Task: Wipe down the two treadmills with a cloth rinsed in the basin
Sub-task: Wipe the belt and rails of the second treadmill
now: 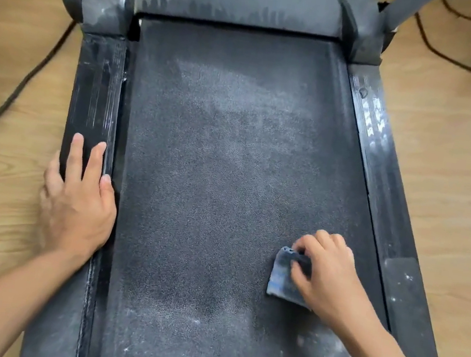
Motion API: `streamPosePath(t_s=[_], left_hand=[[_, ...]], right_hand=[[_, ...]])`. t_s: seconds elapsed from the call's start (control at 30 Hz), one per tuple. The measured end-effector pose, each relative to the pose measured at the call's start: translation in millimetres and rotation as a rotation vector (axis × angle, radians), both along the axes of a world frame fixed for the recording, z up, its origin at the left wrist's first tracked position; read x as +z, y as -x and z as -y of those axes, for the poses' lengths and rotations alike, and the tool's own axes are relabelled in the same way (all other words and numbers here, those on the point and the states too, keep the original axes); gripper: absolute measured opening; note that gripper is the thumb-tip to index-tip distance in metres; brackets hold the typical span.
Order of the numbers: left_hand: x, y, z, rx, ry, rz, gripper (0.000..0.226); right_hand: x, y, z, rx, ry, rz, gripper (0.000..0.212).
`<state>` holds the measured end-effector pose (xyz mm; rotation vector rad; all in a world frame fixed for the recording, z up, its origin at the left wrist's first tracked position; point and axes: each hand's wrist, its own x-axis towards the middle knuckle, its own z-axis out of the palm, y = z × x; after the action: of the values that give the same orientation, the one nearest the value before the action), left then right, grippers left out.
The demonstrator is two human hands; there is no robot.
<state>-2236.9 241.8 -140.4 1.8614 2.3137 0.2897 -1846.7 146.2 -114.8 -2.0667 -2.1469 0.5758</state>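
Both hands work: right hand grips the folded blue-grey cloth on the dusty black treadmill belt, unwiped dust lying leftward; left hand rests flat, fingers straight.

Treadmill fills centre of frame, seen lengthwise: black belt w/ pale dusty patches, grey motor cover at top, side rails w/ white specks. Cloth: small, folded, blue-grey, flat on belt at lower right, gripped by right hand.

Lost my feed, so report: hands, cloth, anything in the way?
Left hand flat on side rail. Right hand grips cloth on dusty belt. Belt ahead unobstructed.
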Motion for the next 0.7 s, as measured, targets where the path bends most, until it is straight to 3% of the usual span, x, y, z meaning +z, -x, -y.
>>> streamPosePath(t_s=[0.07,0.17,0.3,0.33,0.4,0.47,0.6,0.7], left_hand=[[-0.3,0.0,1.3,-0.001,-0.002,-0.001,0.058],[1.0,-0.6,-1.1,-0.003,0.002,-0.002,0.058],[2.6,-1.7,0.9,0.011,0.002,0.016,0.058],[3.4,-2.2,1.8,0.011,0.000,0.021,0.057],[5.8,-4.0,2.1,0.013,0.002,0.021,0.056],[9.1,-6.1,1.3,0.012,0.011,0.028,0.060],[12.3,-8.7,1.5,0.013,0.008,0.037,0.062],[11.1,-8.0,1.2,0.018,0.015,0.032,0.056]], right_hand=[[17.7,-9.9,-17.5,0.031,0.121,-0.084,0.010],[64.4,-24.3,-55.3,-0.133,0.095,-0.275,0.024],[110.6,-36.4,-103.7,-0.277,-0.197,-0.640,0.022],[116.3,-37.4,-111.5,-0.259,-0.321,-0.655,0.021],[117.5,-40.5,-120.8,-0.184,-0.558,-0.495,0.019],[101.4,-48.0,-122.2,-0.072,-0.642,-0.289,0.024],[32.7,-50.1,-83.4,0.069,-0.341,-0.048,0.028],[12.8,-48.2,-51.2,-0.022,-0.285,-0.078,0.029]])
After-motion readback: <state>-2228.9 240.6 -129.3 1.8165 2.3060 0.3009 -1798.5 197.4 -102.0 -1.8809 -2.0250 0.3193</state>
